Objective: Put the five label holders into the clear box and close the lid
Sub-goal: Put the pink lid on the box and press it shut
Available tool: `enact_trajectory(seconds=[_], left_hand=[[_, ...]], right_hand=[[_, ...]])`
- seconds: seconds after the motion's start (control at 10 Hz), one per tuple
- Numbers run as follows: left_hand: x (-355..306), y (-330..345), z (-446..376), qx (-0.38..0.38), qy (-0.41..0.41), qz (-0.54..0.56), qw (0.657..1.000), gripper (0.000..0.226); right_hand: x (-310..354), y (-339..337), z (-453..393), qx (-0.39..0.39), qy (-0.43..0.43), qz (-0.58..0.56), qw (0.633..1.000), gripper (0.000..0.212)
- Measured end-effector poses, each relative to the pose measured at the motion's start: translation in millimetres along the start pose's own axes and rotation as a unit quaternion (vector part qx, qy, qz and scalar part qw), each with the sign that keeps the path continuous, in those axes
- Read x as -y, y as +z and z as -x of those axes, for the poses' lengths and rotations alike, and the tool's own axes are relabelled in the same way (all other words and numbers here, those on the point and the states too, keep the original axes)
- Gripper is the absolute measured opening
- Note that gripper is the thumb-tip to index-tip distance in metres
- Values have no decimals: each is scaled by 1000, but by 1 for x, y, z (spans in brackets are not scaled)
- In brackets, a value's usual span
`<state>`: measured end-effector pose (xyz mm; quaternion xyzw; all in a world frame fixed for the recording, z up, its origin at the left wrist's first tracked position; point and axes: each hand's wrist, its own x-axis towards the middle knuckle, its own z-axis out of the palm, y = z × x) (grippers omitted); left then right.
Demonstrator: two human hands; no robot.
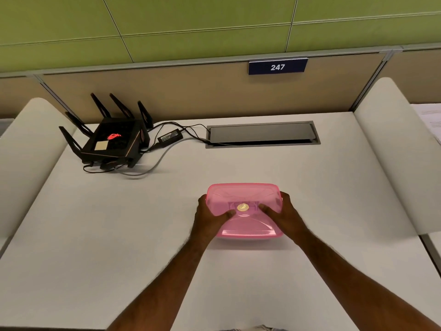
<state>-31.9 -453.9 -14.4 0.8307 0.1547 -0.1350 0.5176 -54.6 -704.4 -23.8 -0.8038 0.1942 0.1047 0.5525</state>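
Observation:
A box with a translucent pink lid sits on the white desk in front of me, with the lid lying on top of it. A round gold sticker marks the lid's middle. My left hand grips the box's left side, thumb pressed on the lid. My right hand holds the right side the same way. No label holders are visible on the desk; what is inside the box is hidden by the lid.
A black router with several antennas stands at the back left, its cables and power brick trailing to a grey cable hatch. White side panels flank the desk. A sign reading 247 hangs on the partition.

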Motion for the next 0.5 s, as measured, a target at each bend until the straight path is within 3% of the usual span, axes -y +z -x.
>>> enact_trajectory(seconds=[0.2,0.3,0.4,0.5], left_hand=[[0,-1,-3,5,2,2,1000,108],[2,-9,-1,-7,-3,-10,1000,86],[16,-24,1,-54,28,-54,997,59],[43,-42,8,-104,76,-107,986,43]], right_hand=[[0,0,-1,-6,12,1,1000,84],[-3,-7,1,-19,24,-29,999,67],[-16,-19,7,-104,-36,-10,994,36],[-40,-32,15,-175,-81,98,976,29]])
